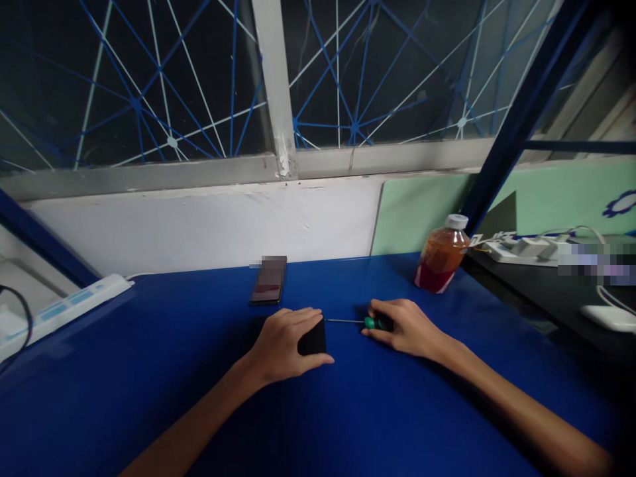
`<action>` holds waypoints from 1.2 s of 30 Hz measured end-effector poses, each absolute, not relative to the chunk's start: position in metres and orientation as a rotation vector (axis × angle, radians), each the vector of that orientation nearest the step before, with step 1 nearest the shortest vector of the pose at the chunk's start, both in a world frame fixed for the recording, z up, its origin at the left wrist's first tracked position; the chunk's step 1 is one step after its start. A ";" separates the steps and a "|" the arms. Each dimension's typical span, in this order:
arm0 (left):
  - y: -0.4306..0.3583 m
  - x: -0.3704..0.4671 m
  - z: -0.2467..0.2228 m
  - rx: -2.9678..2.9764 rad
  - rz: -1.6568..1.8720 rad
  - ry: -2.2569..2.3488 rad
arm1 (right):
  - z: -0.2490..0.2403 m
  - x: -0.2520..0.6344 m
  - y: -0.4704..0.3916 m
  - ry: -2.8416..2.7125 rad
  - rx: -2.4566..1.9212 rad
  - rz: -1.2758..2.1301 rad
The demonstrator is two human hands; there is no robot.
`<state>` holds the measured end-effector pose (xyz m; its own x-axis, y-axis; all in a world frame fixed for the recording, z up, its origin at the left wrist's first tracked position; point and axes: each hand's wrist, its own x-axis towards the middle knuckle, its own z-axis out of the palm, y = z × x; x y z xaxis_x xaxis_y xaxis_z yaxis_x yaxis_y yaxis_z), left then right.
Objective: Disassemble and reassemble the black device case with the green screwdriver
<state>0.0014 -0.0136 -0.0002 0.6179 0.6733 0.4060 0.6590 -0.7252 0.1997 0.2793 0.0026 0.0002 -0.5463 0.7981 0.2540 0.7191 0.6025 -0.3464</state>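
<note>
My right hand [400, 326] is closed around the green and black handle of a screwdriver [369, 322]. Its thin metal shaft points left, and the tip meets the right edge of a flat black box-like object [313, 338]. Over that black object lies my left hand [288, 344], gripping it between the fingers on the far side and the thumb on the near side. The palm hides much of the object, so its exact kind cannot be made out. Both hands rest low on the blue tabletop [348, 417].
A phone [269, 281] lies beyond my left hand. At the back right stands a bottle of orange-red drink [441, 255] with a white cap. A white power strip [69, 308] runs along the left edge; another power strip [521, 250] sits on the black surface to the right.
</note>
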 end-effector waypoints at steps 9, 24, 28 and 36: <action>-0.014 0.001 -0.001 2.820 0.718 1.136 | 0.007 0.283 0.005 -2.463 -1.199 0.244; -0.013 0.001 -0.001 2.821 0.728 1.132 | 0.005 0.281 0.004 -2.478 -1.219 0.245; -0.014 0.002 0.002 2.835 0.724 1.120 | 0.003 0.282 0.006 -2.478 -1.234 0.206; -0.014 0.001 -0.002 2.841 0.732 1.114 | 0.004 0.275 -0.003 -2.509 -1.321 0.169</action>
<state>0.0005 -0.0136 -0.0020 0.6390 0.6436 0.4213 0.6422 -0.7478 0.1685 0.2747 -0.0026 0.0037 -0.5322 0.8207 0.2079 0.7854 0.5703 -0.2406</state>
